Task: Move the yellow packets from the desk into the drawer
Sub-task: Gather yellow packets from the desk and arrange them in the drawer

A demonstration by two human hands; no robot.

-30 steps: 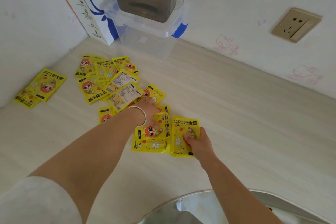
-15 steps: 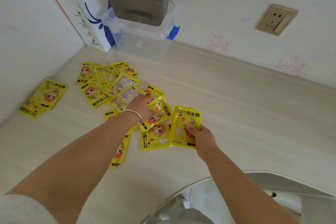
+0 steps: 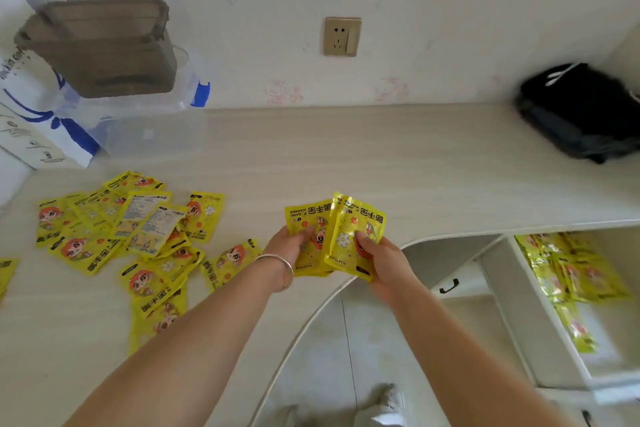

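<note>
Several yellow packets (image 3: 114, 229) lie scattered on the left part of the pale wooden desk (image 3: 398, 166). My left hand (image 3: 291, 243) grips a yellow packet (image 3: 306, 218), lifted above the desk near its front edge. Beside it, my right hand (image 3: 379, 258) grips another yellow packet (image 3: 353, 222), which overlaps the first. An open white drawer (image 3: 540, 315) at the lower right holds several yellow packets (image 3: 575, 270).
A clear plastic box (image 3: 149, 125) with a brown bin (image 3: 104, 48) on top stands at the back left, next to a white paper bag (image 3: 27, 135). A black bag (image 3: 581, 111) lies at the back right. The desk front edge curves inward by my arms.
Both hands have lifted their packets off the desk and brought them together toward the right. The view has swung right, so the open drawer and black bag now show.
</note>
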